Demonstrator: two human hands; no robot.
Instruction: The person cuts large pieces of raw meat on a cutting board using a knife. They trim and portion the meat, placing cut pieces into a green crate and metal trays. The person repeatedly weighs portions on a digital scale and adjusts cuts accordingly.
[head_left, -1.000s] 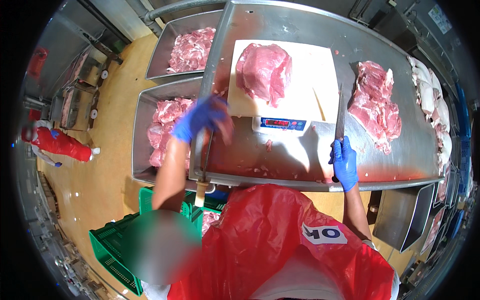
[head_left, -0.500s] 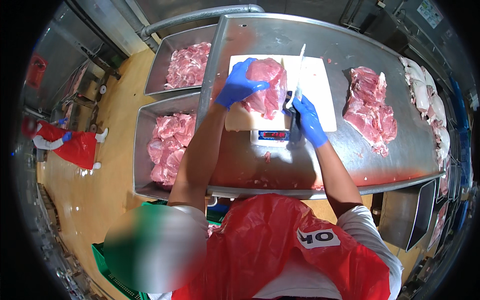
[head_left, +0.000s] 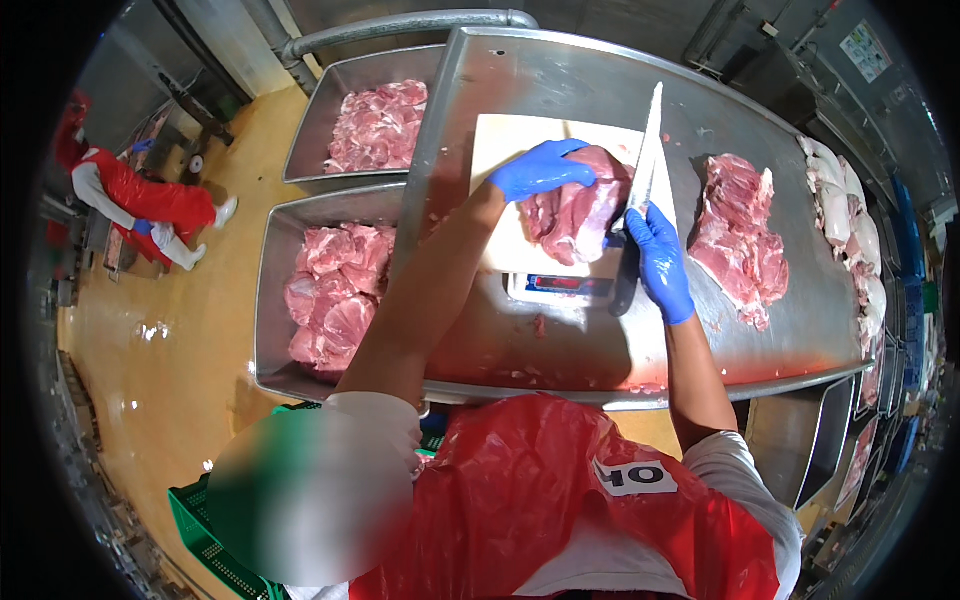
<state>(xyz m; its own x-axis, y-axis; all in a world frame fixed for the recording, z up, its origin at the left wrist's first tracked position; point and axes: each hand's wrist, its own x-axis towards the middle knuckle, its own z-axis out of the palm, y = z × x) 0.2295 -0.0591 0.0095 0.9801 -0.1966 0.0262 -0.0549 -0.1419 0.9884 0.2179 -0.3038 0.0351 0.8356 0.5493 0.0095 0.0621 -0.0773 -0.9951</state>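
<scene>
My left hand [head_left: 532, 173], in a blue glove, grips the top left of a round piece of raw meat [head_left: 578, 225] on a white cutting board [head_left: 494, 140]. The board sits on a scale [head_left: 560, 288] with a red display. My gloved right hand [head_left: 655, 255] holds a long knife [head_left: 650, 140] beside the meat, blade pointing away from me. A large flat slab of meat [head_left: 738, 235] lies on the steel table [head_left: 530, 80] to the right.
Steel bins of meat [head_left: 271, 270] [head_left: 310, 110] flank the table's left. Pale cuts [head_left: 836, 190] line its right edge. Green crates [head_left: 200, 515] and a steel bin [head_left: 790, 435] stand below. At the left, co-workers [head_left: 140, 200] in red aprons stand on the yellow floor.
My left hand has come onto the meat and taken hold of it. My right hand has moved left and up with the knife, then slightly right. The people at the left have shifted.
</scene>
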